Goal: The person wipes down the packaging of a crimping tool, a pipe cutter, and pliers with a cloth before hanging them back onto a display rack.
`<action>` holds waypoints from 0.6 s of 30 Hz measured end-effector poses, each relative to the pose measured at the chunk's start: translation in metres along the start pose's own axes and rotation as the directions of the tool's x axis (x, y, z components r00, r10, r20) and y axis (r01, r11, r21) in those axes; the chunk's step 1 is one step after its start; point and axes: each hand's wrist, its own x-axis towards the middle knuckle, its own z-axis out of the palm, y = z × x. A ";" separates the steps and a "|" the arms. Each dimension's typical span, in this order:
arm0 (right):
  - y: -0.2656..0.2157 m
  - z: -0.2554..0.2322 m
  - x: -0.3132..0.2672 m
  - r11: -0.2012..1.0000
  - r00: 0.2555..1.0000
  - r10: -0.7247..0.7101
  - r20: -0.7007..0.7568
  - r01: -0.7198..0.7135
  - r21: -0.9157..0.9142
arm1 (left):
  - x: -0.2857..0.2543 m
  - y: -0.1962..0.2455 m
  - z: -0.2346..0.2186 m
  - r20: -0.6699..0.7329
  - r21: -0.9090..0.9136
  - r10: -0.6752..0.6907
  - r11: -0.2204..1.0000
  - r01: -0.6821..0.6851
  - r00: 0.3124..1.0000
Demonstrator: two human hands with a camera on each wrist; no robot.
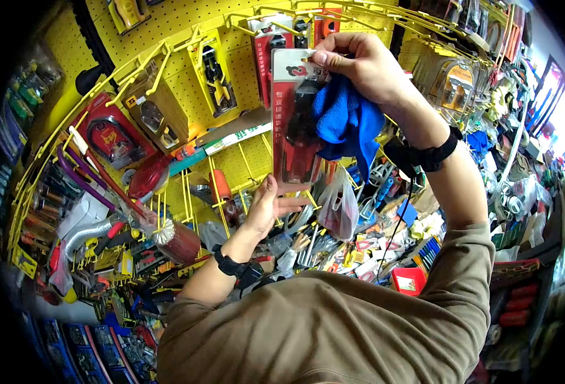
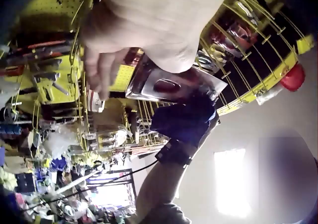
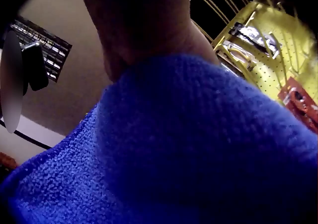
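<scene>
A red and clear blister pack with a white top card and a dark tool inside hangs upright in front of the pegboard. At its top right corner, my right hand pinches the card between thumb and fingers. A crumpled blue cloth hangs from that same hand, covers part of the pack's right side and fills much of the right wrist view. My left hand is at the pack's lower end, thumb up and fingers stretched out beneath it. In the left wrist view the pack lies beyond the left hand.
Yellow hooks stick out from the yellow pegboard, several with packaged tools, such as a yellow-handled pack. A red pack hangs at left. Below are a plastic bag, many loose tools and a red bin.
</scene>
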 end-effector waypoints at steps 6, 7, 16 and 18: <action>-0.001 0.008 0.004 0.999 1.000 0.005 0.016 -0.005 0.039 | -0.002 0.010 0.027 -0.133 -0.105 0.036 0.993 -0.050 0.990; 0.000 0.008 0.004 0.999 0.999 -0.014 0.034 0.012 0.037 | -0.001 0.010 0.029 -0.182 -0.099 0.019 0.994 -0.038 0.983; 0.004 0.002 0.007 0.981 0.980 -0.141 -0.142 0.120 -0.150 | 0.003 0.013 0.026 -0.145 -0.080 0.103 0.990 -0.115 0.984; 0.000 0.001 0.004 0.961 0.983 -0.146 -0.114 0.113 -0.253 | 0.003 0.010 0.026 -0.129 -0.097 0.100 0.989 -0.112 0.987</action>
